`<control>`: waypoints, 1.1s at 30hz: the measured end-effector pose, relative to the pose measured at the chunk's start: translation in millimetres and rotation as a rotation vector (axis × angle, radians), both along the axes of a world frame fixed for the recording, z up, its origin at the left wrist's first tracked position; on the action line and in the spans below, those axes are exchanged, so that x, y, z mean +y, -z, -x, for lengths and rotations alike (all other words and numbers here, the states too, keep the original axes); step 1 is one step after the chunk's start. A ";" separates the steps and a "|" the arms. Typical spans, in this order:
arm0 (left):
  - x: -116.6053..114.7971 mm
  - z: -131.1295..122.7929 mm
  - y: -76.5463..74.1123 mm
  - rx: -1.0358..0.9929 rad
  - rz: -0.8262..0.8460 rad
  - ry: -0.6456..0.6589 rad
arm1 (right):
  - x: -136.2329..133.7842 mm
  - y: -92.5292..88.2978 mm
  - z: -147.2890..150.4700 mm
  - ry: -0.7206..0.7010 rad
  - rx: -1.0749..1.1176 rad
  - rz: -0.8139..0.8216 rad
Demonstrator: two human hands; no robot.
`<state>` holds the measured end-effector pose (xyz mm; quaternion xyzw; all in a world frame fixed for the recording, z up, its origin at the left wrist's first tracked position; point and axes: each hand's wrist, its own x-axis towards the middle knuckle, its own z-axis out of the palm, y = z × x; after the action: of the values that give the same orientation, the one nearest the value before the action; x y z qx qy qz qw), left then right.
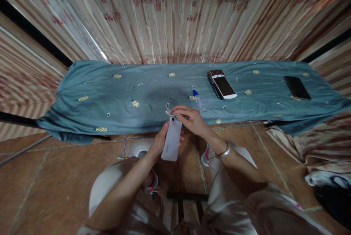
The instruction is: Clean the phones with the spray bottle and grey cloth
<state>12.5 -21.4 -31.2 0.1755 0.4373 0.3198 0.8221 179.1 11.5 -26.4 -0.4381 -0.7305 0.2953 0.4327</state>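
A pale silver smartphone (171, 141) is held over my lap, its back with the camera facing up. My left hand (161, 136) grips it, thumb along the left edge and fingertips showing at the right edge. At the phone's top end my right hand (192, 119) has its fingers closed on a thin, pale cloth or wipe (169, 112), which touches the phone there. A clear bottle with a blue cap (200, 102) lies on the blue cloth just beyond my right hand.
Blue patterned cloth (153, 88) covers a low bench. On it lie a white-framed phone (224, 85) with a dark object beside it, and a black phone (297, 88) farther right. Striped curtains (170, 15) hang behind. A dark bag (333, 200) sits on the tiled floor at right.
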 end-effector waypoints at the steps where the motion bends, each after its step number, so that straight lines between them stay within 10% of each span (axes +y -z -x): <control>1: 0.0 0.3 0.2 0.003 -0.007 0.001 | -0.5 -0.2 -0.6 -0.018 -0.024 -0.007; 33: 0.9 -1.8 -19.2 0.126 -0.039 -0.084 | -9.0 9.1 15.9 0.121 -0.255 -0.094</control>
<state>14.2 -20.5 -12.0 0.1927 0.4887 0.3508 0.7753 163.1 2.5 -35.5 -0.4945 -0.7649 0.1760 0.3735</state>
